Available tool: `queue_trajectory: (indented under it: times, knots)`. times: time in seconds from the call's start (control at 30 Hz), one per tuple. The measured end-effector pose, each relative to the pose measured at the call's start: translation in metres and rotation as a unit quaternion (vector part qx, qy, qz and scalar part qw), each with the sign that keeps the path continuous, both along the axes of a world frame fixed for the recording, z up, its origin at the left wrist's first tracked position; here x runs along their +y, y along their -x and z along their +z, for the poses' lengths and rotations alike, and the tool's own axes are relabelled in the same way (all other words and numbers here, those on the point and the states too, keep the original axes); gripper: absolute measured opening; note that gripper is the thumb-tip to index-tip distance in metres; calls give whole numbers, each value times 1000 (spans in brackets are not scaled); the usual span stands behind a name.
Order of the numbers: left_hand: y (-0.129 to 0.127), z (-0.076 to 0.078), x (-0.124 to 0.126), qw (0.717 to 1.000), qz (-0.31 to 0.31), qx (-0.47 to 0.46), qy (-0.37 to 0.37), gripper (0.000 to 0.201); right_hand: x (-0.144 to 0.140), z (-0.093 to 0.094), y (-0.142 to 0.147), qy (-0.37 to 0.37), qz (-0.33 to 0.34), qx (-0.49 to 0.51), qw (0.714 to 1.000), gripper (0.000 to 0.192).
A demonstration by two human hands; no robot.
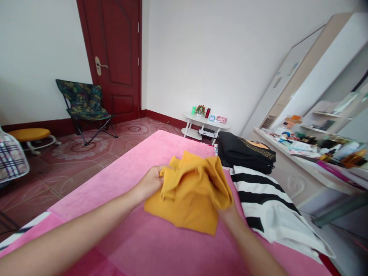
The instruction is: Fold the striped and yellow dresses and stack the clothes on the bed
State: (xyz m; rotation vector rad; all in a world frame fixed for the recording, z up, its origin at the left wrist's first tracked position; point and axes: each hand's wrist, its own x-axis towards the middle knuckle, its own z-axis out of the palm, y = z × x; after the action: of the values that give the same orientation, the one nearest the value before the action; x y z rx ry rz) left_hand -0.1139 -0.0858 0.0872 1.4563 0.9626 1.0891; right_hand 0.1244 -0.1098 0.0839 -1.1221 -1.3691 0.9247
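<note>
Starting at the far left edge, a plaid fabric item shows partly, with a round yellow-cushioned low stool on the patterned tile floor behind it. A folding camp chair with dark floral fabric stands in front of a dark red wooden door.

The left hand is clenched on the left edge of a crumpled mustard-yellow cloth garment, gripping a bunched fold. The garment lies on the pink bed cover, near the middle of the bed, its upper part lifted and gathered between both hands. The right hand is mostly hidden under the garment's right side; its grasp cannot be told, though it touches the fabric.

Just right of the garment lies a black-and-white striped cloth, spread flat along the bed's right edge. Behind it sits a folded stack of black clothing with gold trim. A small white two-tier side table stands against the far wall. At far right, a long white counter carries assorted bottles and boxes.
</note>
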Motion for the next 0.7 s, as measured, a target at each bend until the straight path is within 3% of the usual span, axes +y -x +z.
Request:
queue_trajectory:
  times: [0.07,0.13,0.2,0.27,0.33,0.43,0.53,0.63,0.7]
  knots:
    - [-8,-15,39,990,115,75,-4,25,40,-11,3,-4,-65,-43,997,43]
    - [-11,-38,65,953,202,225,-16,29,67,-33,4,14,-139,-109,984,47]
    - [-12,-59,79,902,244,355,-31,34,81,-58,1,20,-198,-179,964,49]
    - [-10,-71,84,877,251,408,-42,42,86,-75,-2,11,-213,-219,952,50]
    - [-4,-71,85,880,240,408,-35,50,85,-78,-7,16,-209,-237,948,49]
    - [4,-52,82,879,238,411,-39,63,78,-61,-10,24,-217,-281,934,51]
    - [-3,-28,68,864,220,431,-140,68,64,-32,0,-82,-222,-333,913,55]
    - [-28,-23,50,872,92,429,-218,61,53,-16,24,-160,-118,-350,915,54]
    - [-45,-32,47,873,1,435,-221,59,54,-21,37,-133,-28,-388,912,57]
